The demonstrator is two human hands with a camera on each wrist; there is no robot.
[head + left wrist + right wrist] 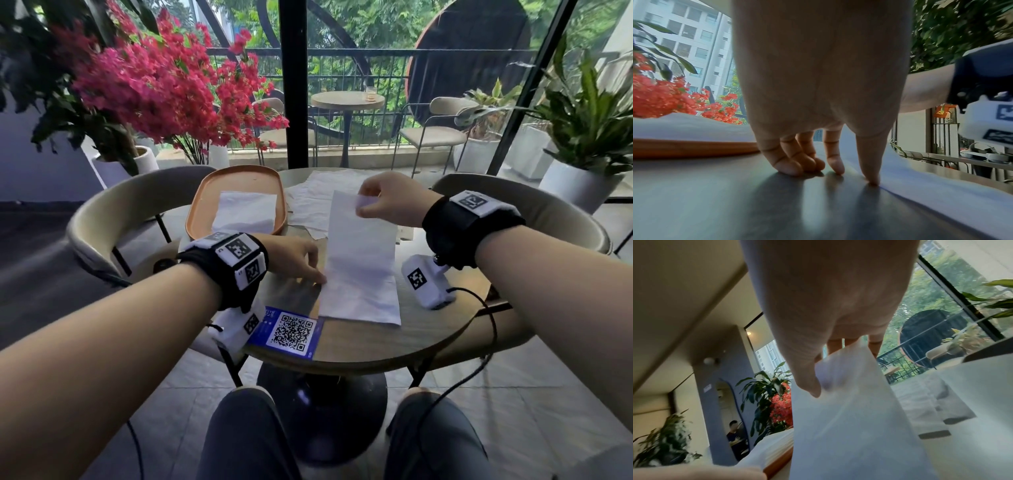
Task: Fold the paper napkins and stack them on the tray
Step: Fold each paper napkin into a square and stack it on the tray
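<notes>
One round worktop (359, 346), one orange tray (198, 209), one folded napkin stack (245, 212) on it, one napkin (359, 267) being folded, one QR-code card (291, 330) and two hands are counted

- The table (359, 342) is round, with a dark wood-look top on a black pedestal.
- A tray (205, 202), orange-brown and oval, lies at the far left of the top, with folded white napkins on it.
- A pile (308, 202) of unfolded, crumpled napkins lies at the far middle, just beside the tray.
- A long napkin (359, 274) lies down the middle; its near end is flat on the top and its far end is lifted off it.
- A blue card (291, 332) with a QR code lies at the near left edge, touching the napkin's near corner.
</notes>
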